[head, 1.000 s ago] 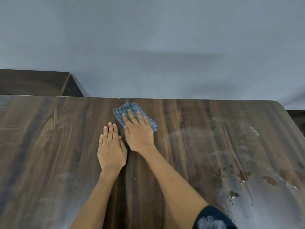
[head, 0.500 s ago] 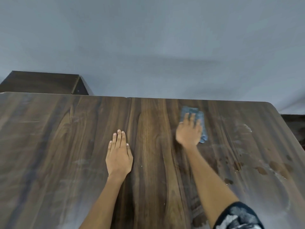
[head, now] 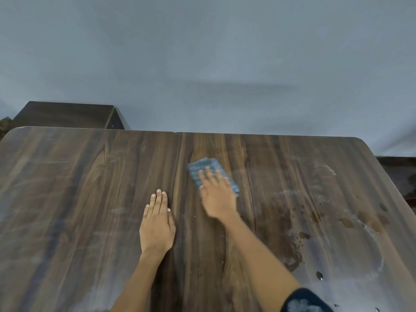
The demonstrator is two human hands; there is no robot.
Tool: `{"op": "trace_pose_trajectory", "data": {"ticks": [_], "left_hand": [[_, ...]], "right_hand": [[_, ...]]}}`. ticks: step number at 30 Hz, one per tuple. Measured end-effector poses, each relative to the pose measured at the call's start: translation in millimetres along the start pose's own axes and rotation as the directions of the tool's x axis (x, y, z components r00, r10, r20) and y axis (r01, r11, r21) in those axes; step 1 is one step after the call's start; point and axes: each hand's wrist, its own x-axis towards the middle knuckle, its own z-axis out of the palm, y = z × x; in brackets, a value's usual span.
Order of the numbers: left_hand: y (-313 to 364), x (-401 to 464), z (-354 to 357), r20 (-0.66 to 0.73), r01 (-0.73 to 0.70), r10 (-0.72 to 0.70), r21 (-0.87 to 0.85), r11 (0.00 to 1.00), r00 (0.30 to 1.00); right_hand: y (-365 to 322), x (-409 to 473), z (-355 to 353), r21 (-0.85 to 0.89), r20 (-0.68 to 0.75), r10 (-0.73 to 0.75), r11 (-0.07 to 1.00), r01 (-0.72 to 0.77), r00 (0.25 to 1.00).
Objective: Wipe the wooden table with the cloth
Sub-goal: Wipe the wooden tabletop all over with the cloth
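Grey wall (head: 202, 52) fills the upper half of the view, with a dark cabinet (head: 67, 114) standing at the far left corner behind the wooden desk (head: 67, 188). Streaks and hazy smears run across the desk's left side, while puddles and droplets (head: 304, 235) lie on its right side, well apart from the cloth.

At centre, the left hand (head: 157, 224) rests flat on the wood, fingers straight and together, holding nothing. Just to its right, the right hand (head: 217, 194) presses the blue checked cloth (head: 202, 167) to the desk with straight fingers spread over it; motion blur softens both.

Half a second ago the cloth was farther right, near the wet patch; a second ago it was beside the left hand. It has now swung back toward the middle, which suggests a side-to-side stroke along the far part of the desk. By this reading the wiping is mid-course, and the puddles at right remain to be cleared.
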Motion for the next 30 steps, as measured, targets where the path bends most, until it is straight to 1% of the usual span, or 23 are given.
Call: {"op": "trace_pose_trajectory", "data": {"ticks": [3,6,8,10,11,12,13,15,16,18,19,21,23,25,27,29,30], "left_hand": [[-3.2,-6.5,0.9,0.006,-0.007,0.007,-0.006,1.0,1.0],[-6.7,-14.0,-0.6,0.025,-0.015,0.015,0.008,1.0,1.0],[-9.9,-20.6,-1.7,0.032,-0.03,0.03,0.013,0.999,0.999],[-12.7,-28.4,-4.0,0.038,-0.037,0.037,0.002,0.999,0.999],[-13.5,-32.1,-5.1,0.039,-0.041,0.041,0.002,0.999,0.998],[-13.9,-36.1,-6.5,0.041,-0.044,0.044,0.003,0.999,0.998],[-14.6,-39.7,-6.6,0.046,-0.046,0.046,0.003,0.999,0.998],[-14.5,-46.8,-7.6,0.052,-0.04,0.04,0.008,0.999,0.998],[-14.4,-50.4,-8.1,0.055,-0.034,0.033,0.013,0.999,0.998],[-14.7,-58.6,-9.2,0.059,-0.019,0.018,0.007,1.0,0.998],[-15.1,-63.3,-10.4,0.072,-0.01,0.01,-0.001,1.0,0.997],[-15.6,-73.6,-12.2,0.099,0.018,-0.019,0.01,1.0,0.995],[-13.7,-83.9,-14.6,0.079,0.036,-0.037,0.011,0.999,0.996],[-11.8,-91.2,-17.8,0.094,0.043,-0.042,-0.005,0.999,0.995],[-12.3,-95.1,-18.5,0.123,0.039,-0.036,-0.025,0.999,0.992],[-12.5,-98.3,-20.7,0.123,0.037,-0.032,-0.034,0.999,0.992],[-12.4,-99.8,-22.0,0.122,0.03,-0.026,-0.025,0.999,0.992]], "right_hand": [[75.6,-5.4,-20.0,-0.028,-0.061,0.222,0.974,-0.224,0.973],[132.2,-24.9,-35.1,0.073,-0.028,0.462,0.886,-0.459,0.887],[141.0,-33.0,-39.2,0.129,0.017,0.566,0.816,-0.563,0.824],[127.7,-33.1,-38.5,0.139,0.021,0.616,0.778,-0.613,0.787],[115.4,-31.3,-34.4,0.137,0.009,0.617,0.779,-0.612,0.787],[100.0,-29.6,-28.2,0.12,0.001,0.587,0.804,-0.583,0.809],[81.2,-29.5,-19.0,0.089,-0.01,0.523,0.849,-0.52,0.852],[33.3,-36.3,2.7,0.043,-0.014,0.329,0.944,-0.328,0.944],[5.3,-43.6,12.1,0.038,0.004,0.229,0.973,-0.229,0.973],[-49.2,-63.8,26.2,0.048,0.065,0.042,0.998,-0.045,0.997],[-70.2,-76.4,28.1,0.055,0.094,-0.045,0.998,0.04,0.995],[-88.1,-95.6,26.8,0.081,0.117,-0.134,0.989,0.125,0.984],[-72.9,-99.8,21.2,0.05,0.123,-0.136,0.99,0.131,0.983],[-36.8,-102.1,12.8,0.014,0.093,-0.056,0.998,0.055,0.994],[14.9,-110.8,0.2,0.016,0.029,0.124,0.992,-0.125,0.992],[76.8,-125.6,-12.0,0.009,-0.009,0.319,0.948,-0.319,0.948],[103.6,-133.7,-16.8,0.01,0.008,0.405,0.914,-0.406,0.914]]}}
